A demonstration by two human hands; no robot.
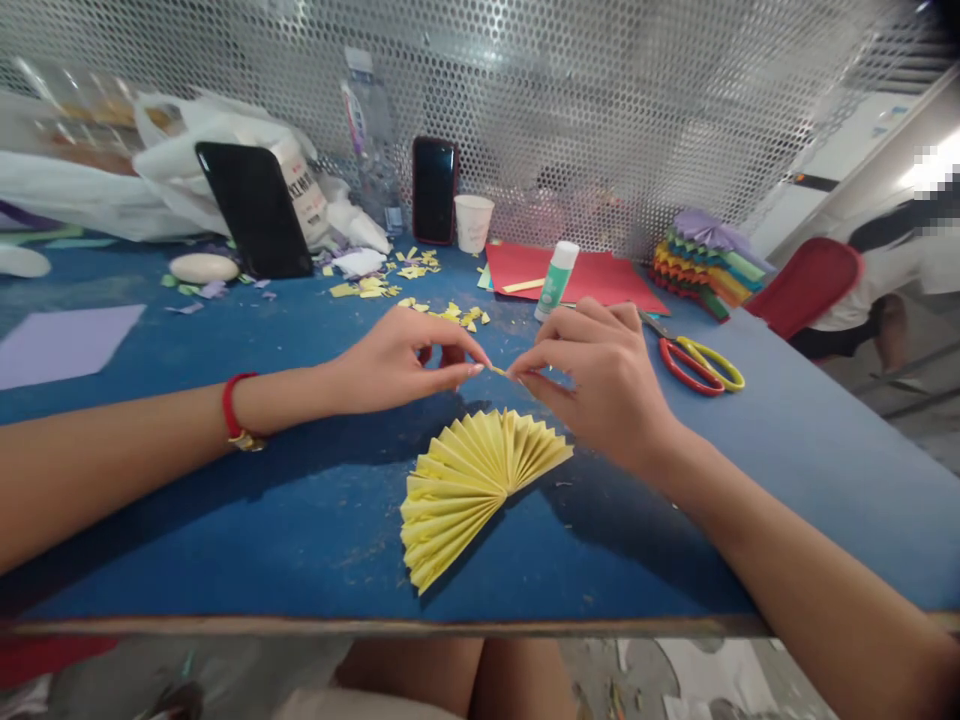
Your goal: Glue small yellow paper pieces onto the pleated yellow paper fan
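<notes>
A pleated yellow paper fan (pixel 472 490) lies on the blue table (pixel 225 560), just nearer than the hands. Above it, the left hand (pixel 397 360) and right hand (pixel 600 385) meet, their fingertips closed in pinches on a tiny yellow paper strip (pixel 497 371). Red-and-yellow-handled scissors (pixel 664 355) lie right of the right hand; farther off, a glue stick (pixel 556 280) stands against red paper (pixel 615 280).
</notes>
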